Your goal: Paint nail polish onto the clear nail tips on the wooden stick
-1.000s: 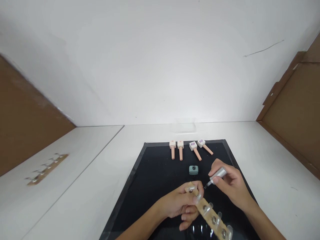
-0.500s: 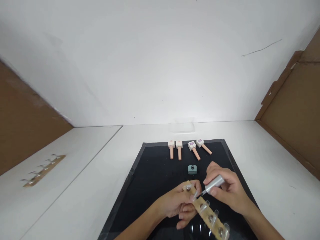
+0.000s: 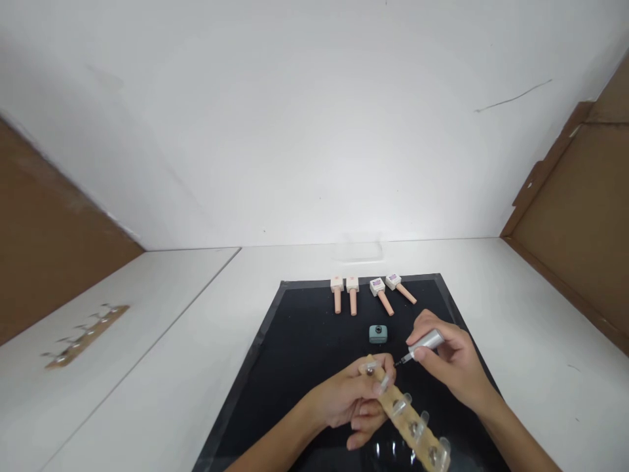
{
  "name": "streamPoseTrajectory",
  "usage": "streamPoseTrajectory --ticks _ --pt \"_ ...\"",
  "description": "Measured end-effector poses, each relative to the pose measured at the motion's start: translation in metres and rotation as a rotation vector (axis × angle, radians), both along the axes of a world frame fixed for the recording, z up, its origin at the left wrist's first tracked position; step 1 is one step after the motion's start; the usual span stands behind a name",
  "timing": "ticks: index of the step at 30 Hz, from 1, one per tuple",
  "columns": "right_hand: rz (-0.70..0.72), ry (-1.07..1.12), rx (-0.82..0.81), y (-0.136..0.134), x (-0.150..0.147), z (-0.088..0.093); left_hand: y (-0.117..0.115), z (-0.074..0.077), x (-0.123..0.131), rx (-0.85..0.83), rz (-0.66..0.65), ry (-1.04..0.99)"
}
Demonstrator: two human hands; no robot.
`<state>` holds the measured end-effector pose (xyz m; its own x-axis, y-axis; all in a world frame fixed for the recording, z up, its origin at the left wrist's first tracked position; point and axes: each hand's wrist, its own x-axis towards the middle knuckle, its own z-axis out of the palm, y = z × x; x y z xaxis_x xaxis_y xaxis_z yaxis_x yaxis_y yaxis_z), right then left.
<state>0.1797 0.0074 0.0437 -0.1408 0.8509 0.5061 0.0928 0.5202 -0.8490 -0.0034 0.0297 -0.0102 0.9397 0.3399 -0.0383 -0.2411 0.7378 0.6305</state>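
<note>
My left hand (image 3: pixel 351 396) grips the upper end of a tan wooden nail tip stand (image 3: pixel 405 423), which slants down to the right. Several clear false nails stick up along it; one false nail (image 3: pixel 384 383) is right by my left fingers. Between the thumb and fingers of my right hand (image 3: pixel 455 360) is a nail polish brush (image 3: pixel 426 343) with a silver cap handle. Its dark bristles point left and sit just beside my left fingertips; I cannot tell if they touch. Beyond my hands stands an uncapped teal nail polish bottle (image 3: pixel 378 334), its dark neck facing up.
Several white bottles with peach caps, among them one bottle (image 3: pixel 352 294), lie along the far edge of the black mat (image 3: pixel 299 341). A second nail tip stand (image 3: pixel 88 335) lies far left. A clear plastic piece (image 3: pixel 361 252) is near the wall. Brown panels (image 3: pixel 580 216) flank both sides.
My right hand has drawn the brush slightly up and to the right, off the false nail by my left fingers. My left hand and the stand have stayed nearly still.
</note>
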Motion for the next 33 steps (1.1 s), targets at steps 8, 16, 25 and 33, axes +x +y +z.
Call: streamPoseTrajectory --ticks 8,16,25,33 --pt "0.168 -0.014 -0.045 -0.004 -0.004 0.000 0.000 0.001 0.005 -0.001 0.000 0.051" --pt "-0.047 -0.054 -0.117 -0.001 -0.002 -0.005 0.000 -0.005 0.002 0.030 0.019 -0.006" --pt "-0.172 0.192 -0.530 0.011 0.008 -0.008 -0.001 0.006 0.008 0.092 0.454 -0.016" --pt "0.051 0.413 -0.920 0.013 0.007 -0.003 0.000 0.012 0.007 0.143 0.555 0.038"
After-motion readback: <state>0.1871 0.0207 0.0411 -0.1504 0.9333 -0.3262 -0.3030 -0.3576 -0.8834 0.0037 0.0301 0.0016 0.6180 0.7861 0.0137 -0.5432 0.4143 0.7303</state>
